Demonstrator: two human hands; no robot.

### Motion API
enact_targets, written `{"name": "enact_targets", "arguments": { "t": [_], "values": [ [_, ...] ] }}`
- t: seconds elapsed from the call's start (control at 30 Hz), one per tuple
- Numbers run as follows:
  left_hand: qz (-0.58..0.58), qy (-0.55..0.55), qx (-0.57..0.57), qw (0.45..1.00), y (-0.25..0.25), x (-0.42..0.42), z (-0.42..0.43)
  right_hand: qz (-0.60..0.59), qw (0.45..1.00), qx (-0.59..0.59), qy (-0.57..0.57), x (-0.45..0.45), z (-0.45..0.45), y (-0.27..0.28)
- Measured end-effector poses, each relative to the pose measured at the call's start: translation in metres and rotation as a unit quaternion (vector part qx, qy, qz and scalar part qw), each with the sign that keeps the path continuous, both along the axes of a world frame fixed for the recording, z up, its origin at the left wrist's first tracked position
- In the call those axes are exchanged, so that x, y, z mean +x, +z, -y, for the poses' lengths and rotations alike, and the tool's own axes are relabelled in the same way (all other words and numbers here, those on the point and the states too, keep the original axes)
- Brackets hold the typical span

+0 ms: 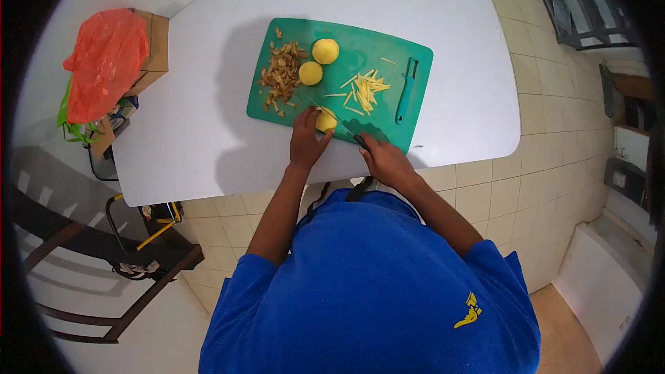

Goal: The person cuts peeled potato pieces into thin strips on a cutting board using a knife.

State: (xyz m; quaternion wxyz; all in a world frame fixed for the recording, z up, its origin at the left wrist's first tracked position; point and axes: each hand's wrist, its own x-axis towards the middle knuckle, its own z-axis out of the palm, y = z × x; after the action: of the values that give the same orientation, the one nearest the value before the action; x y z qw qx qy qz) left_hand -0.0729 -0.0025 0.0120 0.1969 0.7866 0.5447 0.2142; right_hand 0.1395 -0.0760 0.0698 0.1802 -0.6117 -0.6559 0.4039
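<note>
My left hand (307, 140) is closed around a peeled potato (326, 120) near the front edge of a green cutting board (374, 45). In my right hand (385, 160) is the dark handle of a knife (342, 122), its blade reaching left to the potato. Whether the edge has entered the potato I cannot tell. Two more peeled potatoes, one at the top (325, 50) and one below it (311, 73), sit farther back. Brown peelings (282, 73) are heaped on the board's left. Thin pale potato sticks (367, 90) lie right of centre, beside a teal-handled peeler (406, 93).
The board rests on a white table (464, 97). At the table's left are a cardboard box (156, 52) and a red plastic bag (107, 55). A dark wooden chair (131, 312) stands at lower left, and tiled floor (537, 125) lies to the right.
</note>
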Motion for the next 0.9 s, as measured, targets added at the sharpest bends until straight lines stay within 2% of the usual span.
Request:
{"name": "enact_targets", "arguments": {
  "t": [0.23, 0.33, 0.47, 0.67, 0.9],
  "values": [
    [-0.009, -0.045, 0.025, 0.999, 0.009, -0.009, 0.0, 0.032, 0.998, -0.022, 0.041, -0.004, -0.007, 0.011],
    [-0.007, -0.068, 0.017, 0.997, 0.015, -0.008, -0.007, 0.073, 0.988, -0.12, 0.055, -0.006, -0.016, 0.029],
    [0.0, -0.091, 0.018, 0.996, 0.018, -0.009, -0.015, 0.07, 0.984, -0.155, 0.052, -0.006, -0.021, 0.043],
    [0.024, -0.103, -0.03, 0.994, 0.019, -0.015, -0.023, 0.077, 0.977, -0.186, 0.063, -0.002, -0.021, 0.049],
    [-0.005, -0.089, 0.007, 0.996, 0.03, -0.008, -0.026, 0.086, 0.971, -0.218, 0.05, -0.004, -0.026, 0.048]
  ]
}}
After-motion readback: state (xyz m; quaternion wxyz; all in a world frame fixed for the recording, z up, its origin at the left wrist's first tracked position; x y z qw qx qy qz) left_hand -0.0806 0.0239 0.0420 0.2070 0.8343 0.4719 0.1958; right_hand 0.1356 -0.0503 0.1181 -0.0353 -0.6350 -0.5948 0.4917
